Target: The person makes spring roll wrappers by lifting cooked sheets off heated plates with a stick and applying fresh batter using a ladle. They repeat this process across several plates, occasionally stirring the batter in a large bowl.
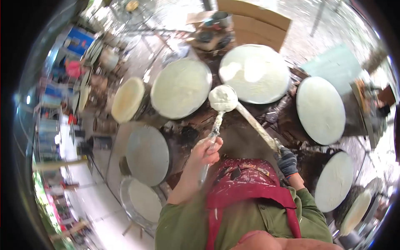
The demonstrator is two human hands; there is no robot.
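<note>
Holding a loaded ladle (223,98) at the centre of the frame, we are steadying its long handle with our gloved right hand (288,162), fingers wrapped tight. Our bare left hand (205,151) is gripping a thin scraper (213,133) that is touching the ladle from below. Batter is heaped in the bowl; tipping it could be spilling some into the dark gap between the round griddles (181,87), or our bare hand could be brushing a hot surface.
</note>
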